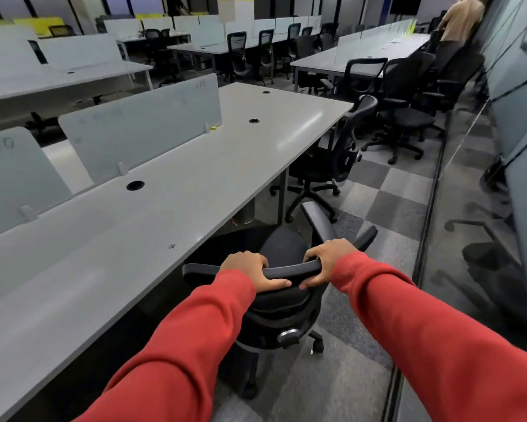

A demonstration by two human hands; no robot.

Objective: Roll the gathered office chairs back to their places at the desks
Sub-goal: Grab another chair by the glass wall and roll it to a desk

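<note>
We are gripping the black mesh office chair (282,287) by its top rail, left hand (250,271) and right hand (326,263) both wrapped around it, beside the long grey desk (195,190); we are judging the next move as a swing toward 10 o'clock, under the desk edge, keeping off the glass wall (481,269) at 3 o'clock and the parked black chair (329,166) at 12

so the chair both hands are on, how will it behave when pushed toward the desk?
The chair sits on casters over flat carpet tiles, so it probably rolls readily, with some drag. The left hand and right hand grip the backrest top, well above the wheels, so a hard shove might tip or swivel it. Its armrest could catch the desk edge.
</note>
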